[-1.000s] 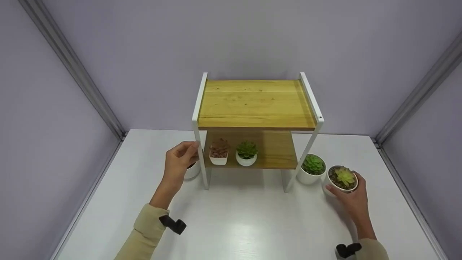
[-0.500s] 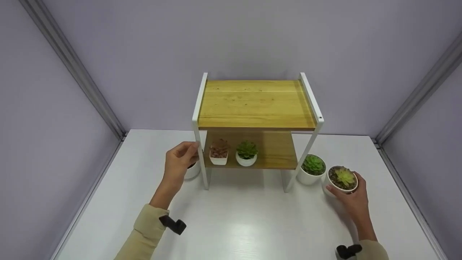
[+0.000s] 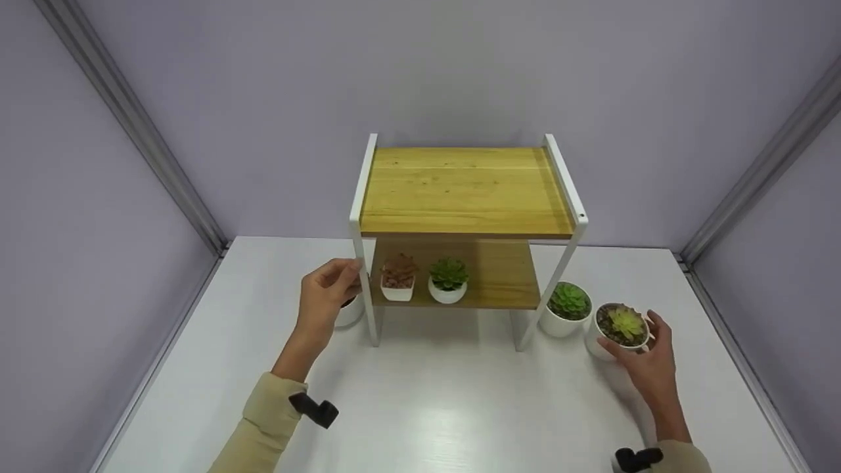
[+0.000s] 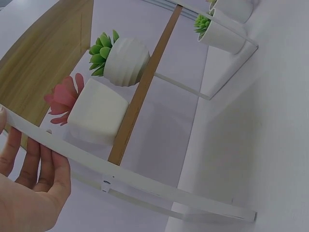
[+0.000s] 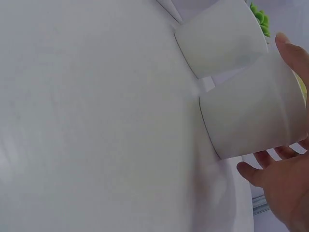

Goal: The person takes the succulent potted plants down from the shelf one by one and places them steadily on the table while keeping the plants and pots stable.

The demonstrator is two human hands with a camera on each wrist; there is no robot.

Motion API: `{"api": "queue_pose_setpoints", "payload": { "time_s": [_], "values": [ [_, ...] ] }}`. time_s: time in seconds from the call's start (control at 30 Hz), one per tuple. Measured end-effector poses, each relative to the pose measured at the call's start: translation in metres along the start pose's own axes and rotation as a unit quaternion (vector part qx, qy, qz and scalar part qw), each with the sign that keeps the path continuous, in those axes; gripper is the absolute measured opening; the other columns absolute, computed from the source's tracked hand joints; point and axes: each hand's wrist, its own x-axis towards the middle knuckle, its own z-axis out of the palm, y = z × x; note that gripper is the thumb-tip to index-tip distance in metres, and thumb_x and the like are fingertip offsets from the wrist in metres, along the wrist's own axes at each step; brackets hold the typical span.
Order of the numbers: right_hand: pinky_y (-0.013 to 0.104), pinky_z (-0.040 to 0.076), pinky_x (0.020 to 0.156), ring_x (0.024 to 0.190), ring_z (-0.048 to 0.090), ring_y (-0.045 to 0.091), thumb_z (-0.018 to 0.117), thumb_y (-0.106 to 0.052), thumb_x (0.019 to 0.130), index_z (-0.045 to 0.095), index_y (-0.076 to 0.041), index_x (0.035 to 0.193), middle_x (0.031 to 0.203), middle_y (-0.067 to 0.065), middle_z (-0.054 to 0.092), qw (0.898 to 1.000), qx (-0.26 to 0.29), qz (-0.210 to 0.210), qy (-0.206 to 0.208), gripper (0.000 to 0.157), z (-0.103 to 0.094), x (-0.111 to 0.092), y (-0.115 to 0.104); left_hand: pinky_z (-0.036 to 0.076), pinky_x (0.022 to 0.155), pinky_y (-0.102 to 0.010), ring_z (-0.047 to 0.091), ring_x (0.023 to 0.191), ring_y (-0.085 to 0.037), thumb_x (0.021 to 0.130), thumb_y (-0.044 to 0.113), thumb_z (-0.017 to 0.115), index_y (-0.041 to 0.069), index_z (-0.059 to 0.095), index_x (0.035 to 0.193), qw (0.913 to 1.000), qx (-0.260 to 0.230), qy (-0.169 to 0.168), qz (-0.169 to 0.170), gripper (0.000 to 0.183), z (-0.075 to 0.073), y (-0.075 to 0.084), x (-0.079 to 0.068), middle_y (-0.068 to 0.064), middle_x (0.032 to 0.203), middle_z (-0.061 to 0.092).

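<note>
Pot, white and round with a yellow-green succulent: stands on the white tabletop, outside the rack on the right.
Right hand: thumb at the pot's near wall, fingers loosely curved round its right side; a gap shows beside the forefinger, and whether the others press is unclear.
Touch on the wall: best kept even from thumb and fingers, below the rim and off the leaves, so the pot stays level.
Neighbour, a white round pot with a bright green succulent: just beside; any sideways nudge could knock it, so a vertical or outward motion seems safer.
Left hand: pinches the white left upright of the two-board wooden rack; it should steady, not pull.
Lower board: a squarish white pot with a reddish succulent and a small white bowl-shaped pot with a dark green succulent sit near its front edge, so a jerk could tip them.
</note>
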Motion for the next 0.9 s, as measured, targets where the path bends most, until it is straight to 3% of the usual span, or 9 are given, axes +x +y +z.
{"api": "queue_pose_setpoints", "payload": {
  "time_s": [0.2, 0.37, 0.5, 0.63, 0.8, 0.9],
  "values": [
    [0.059, 0.027, 0.131, 0.162, 0.022, 0.039, 0.091, -0.028, 0.085, 0.008, -0.015, 0.170, 0.173, 0.019, 0.025, 1.000, 0.005, -0.020, 0.019, 0.119, -0.004, -0.005, -0.011, 0.063, 0.091, -0.026, 0.073, 0.098, -0.016, 0.103, 0.021, 0.069, -0.002, 0.073, 0.113, 1.0000, 0.004, 0.001, -0.004, 0.026, 0.001, 0.000, 0.000, 0.000, 0.102, 0.075],
    [0.059, 0.026, 0.131, 0.161, 0.025, 0.037, 0.090, -0.027, 0.085, 0.010, -0.017, 0.170, 0.171, 0.017, 0.030, 0.999, 0.007, -0.033, 0.027, 0.117, -0.007, -0.008, -0.018, 0.063, 0.091, -0.027, 0.074, 0.098, -0.017, 0.101, 0.019, 0.072, 0.002, 0.075, 0.109, 1.0000, 0.007, 0.006, 0.000, 0.019, 0.000, -0.001, -0.001, -0.007, 0.105, 0.075],
    [0.056, 0.026, 0.132, 0.160, 0.029, 0.035, 0.089, -0.025, 0.086, 0.012, -0.020, 0.169, 0.170, 0.015, 0.032, 0.998, 0.005, -0.048, 0.033, 0.114, -0.010, -0.011, -0.024, 0.063, 0.091, -0.028, 0.073, 0.099, -0.017, 0.098, 0.018, 0.077, 0.005, 0.076, 0.108, 0.9997, 0.015, 0.011, 0.013, 0.017, 0.002, -0.002, -0.004, -0.002, 0.102, 0.076],
    [0.051, 0.030, 0.131, 0.158, 0.033, 0.034, 0.088, -0.022, 0.087, 0.017, -0.018, 0.168, 0.168, 0.016, 0.036, 0.996, -0.003, -0.073, 0.042, 0.108, -0.012, -0.014, -0.031, 0.062, 0.090, -0.024, 0.072, 0.102, -0.017, 0.094, 0.022, 0.082, 0.005, 0.077, 0.115, 0.9983, 0.047, 0.024, 0.025, 0.027, 0.003, 0.000, -0.010, 0.000, 0.105, 0.077],
    [0.026, 0.037, 0.126, 0.152, 0.040, 0.022, 0.086, -0.015, 0.089, 0.030, -0.018, 0.165, 0.162, 0.013, 0.044, 0.991, -0.003, -0.113, 0.069, 0.094, -0.012, -0.018, -0.041, 0.058, 0.094, -0.020, 0.070, 0.111, -0.019, 0.091, 0.025, 0.085, 0.009, 0.075, 0.125, 0.9939, 0.090, 0.047, 0.042, 0.038, 0.004, 0.001, -0.020, -0.008, 0.121, 0.074],
    [0.012, 0.037, 0.119, 0.148, 0.043, 0.009, 0.085, -0.010, 0.089, 0.040, -0.016, 0.160, 0.159, 0.011, 0.048, 0.986, 0.001, -0.143, 0.085, 0.085, -0.011, -0.019, -0.045, 0.056, 0.099, -0.019, 0.067, 0.117, -0.025, 0.091, 0.022, 0.085, 0.008, 0.073, 0.130, 0.9929, 0.090, 0.059, 0.051, 0.043, 0.006, 0.003, -0.026, -0.011, 0.126, 0.070]
  ]
}}
